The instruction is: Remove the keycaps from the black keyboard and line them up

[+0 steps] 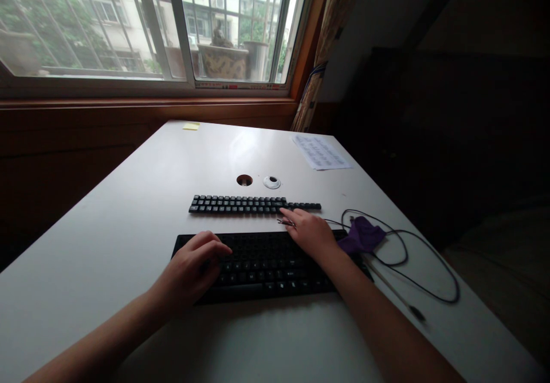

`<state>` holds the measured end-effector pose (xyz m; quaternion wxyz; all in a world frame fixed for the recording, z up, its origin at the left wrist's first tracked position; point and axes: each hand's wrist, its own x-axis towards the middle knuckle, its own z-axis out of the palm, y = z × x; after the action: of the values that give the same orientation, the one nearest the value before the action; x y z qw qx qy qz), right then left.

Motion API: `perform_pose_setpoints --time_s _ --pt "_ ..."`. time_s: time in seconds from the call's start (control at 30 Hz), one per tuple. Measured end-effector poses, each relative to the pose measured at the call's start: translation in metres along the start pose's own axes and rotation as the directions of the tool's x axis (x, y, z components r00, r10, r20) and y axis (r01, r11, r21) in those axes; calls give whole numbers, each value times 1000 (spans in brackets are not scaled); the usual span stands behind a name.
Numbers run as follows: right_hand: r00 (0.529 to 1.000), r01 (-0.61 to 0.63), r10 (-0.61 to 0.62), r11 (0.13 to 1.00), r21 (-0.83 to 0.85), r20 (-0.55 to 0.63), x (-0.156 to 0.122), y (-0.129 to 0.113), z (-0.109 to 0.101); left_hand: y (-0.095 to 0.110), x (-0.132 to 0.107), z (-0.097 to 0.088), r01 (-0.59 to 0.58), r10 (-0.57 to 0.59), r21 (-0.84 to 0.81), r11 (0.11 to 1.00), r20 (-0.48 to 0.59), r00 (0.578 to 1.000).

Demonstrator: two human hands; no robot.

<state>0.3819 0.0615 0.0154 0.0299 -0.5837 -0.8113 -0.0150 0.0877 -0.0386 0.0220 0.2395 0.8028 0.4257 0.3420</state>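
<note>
A black keyboard (262, 265) lies on the white desk (129, 228) in front of me. My left hand (193, 268) rests on its left part with fingers curled over the keys, holding nothing. My right hand (311, 234) reaches over the keyboard's far edge and pinches a thin metal tool (286, 222). Just beyond it, several removed black keycaps (253, 204) lie in neat rows on the desk.
A purple cloth (363, 235) and a looped black cable (404, 257) lie right of the keyboard. Further back are a cable hole (244, 180), its white cap (271, 182), a printed sheet (321, 152) and a yellow note (191, 125). A window spans the wall.
</note>
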Motion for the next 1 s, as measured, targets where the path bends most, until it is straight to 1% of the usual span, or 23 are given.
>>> perform_pose_setpoints --time_s 0.2,0.33,0.43,0.53,0.7,1.0 --pt "999 7 -7 1000 17 -52 -1 1 2 0 1 0 -14 14 4 1000 -2 1000" --pt "992 -49 51 999 21 -116 -2 6 3 -1 2 0 -7 7 6 1000 -8 1000" --pt "987 -81 81 997 9 -139 -3 11 3 -1 1 0 -8 8 7 1000 -8 1000" --pt "987 -87 86 996 -1 -133 -4 13 4 0 1 -1 -15 15 6 1000 -12 1000" --pt "992 -92 91 996 -3 -90 -4 13 5 0 1 0 -9 9 2 1000 -11 1000" --pt "992 -108 107 994 -10 -70 -4 12 4 0 0 0 -9 9 6 1000 -10 1000"
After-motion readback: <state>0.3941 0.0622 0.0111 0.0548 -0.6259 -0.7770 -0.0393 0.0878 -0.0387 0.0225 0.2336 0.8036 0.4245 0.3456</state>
